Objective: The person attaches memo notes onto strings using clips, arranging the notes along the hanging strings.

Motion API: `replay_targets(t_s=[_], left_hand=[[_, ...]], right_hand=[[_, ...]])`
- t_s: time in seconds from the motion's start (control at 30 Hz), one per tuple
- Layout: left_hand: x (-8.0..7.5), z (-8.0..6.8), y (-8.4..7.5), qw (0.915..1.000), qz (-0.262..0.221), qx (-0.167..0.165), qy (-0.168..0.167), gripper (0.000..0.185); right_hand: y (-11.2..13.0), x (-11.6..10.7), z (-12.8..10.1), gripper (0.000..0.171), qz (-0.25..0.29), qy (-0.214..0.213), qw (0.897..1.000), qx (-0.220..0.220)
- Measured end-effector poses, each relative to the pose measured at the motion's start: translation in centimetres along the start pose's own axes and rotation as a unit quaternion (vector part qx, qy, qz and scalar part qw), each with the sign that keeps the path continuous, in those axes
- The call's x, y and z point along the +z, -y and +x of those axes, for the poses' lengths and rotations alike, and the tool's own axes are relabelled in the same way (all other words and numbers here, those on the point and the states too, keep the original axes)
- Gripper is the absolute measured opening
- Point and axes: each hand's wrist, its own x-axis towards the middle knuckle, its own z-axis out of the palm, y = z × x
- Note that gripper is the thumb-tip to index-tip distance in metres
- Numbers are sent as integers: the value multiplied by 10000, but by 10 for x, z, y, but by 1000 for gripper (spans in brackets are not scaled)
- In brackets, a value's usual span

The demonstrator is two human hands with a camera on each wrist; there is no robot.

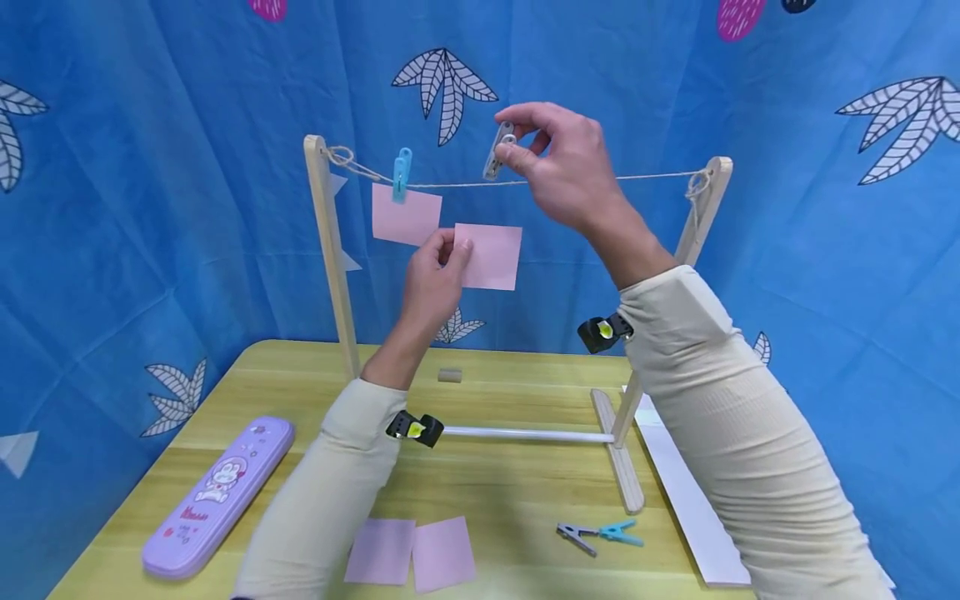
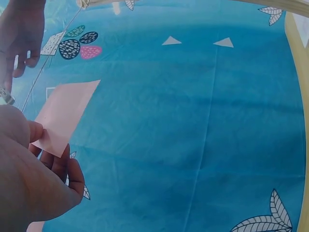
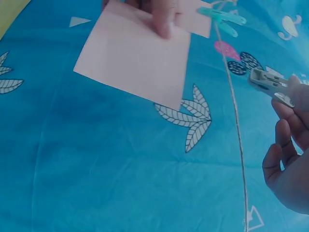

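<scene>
Between thumb and fingers, my left hand (image 1: 437,279) pinches a pink paper square (image 1: 492,257) by its left edge, a little below the string (image 1: 465,185). My right hand (image 1: 566,158) is raised just above the string and pinches a grey clothespin (image 1: 498,152). In the right wrist view that grey clothespin (image 3: 270,82) points toward the string with its tip. To the left, a blue clothespin (image 1: 402,173) clips another pink paper square (image 1: 405,215) on the string. The left wrist view shows my thumb over the held paper (image 2: 65,116).
The string is tied between two wooden posts (image 1: 332,258). On the table (image 1: 510,492) lie two pink paper squares (image 1: 442,554), a grey clothespin (image 1: 577,536), a blue clothespin (image 1: 621,533) and a purple pencil case (image 1: 219,498). A white board (image 1: 690,500) lies at the right.
</scene>
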Motion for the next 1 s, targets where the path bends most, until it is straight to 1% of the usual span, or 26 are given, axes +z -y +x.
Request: replay_targets(t_s=[0.13,0.33,0.53,0.67,0.8,0.93,1.0], left_hand=[[0,3,-2,9999,-48,-32,-115,32],[1,8,-6,9995,-164,-57,-276,33],[2,11,-10,9988,-382,-71,-306,34],[1,12,-11,9987,-389,-79,-311,34],[1,14,-13,9988,-424,-51,-244,35],[1,16,-15,9983,-530,59,-223,33],[1,16,-15,9984,-510,99,-230,33]], right_hand=[[2,2,6,31,-158,23,9998,83],[3,8,14,30,-291,183,9990,296],[3,11,18,29,-465,471,9966,484],[2,14,19,30,-560,767,9936,615],[1,17,19,30,-663,939,9914,627],[1,20,19,30,-730,1072,9899,578],[0,21,19,31,-747,1117,9893,567]])
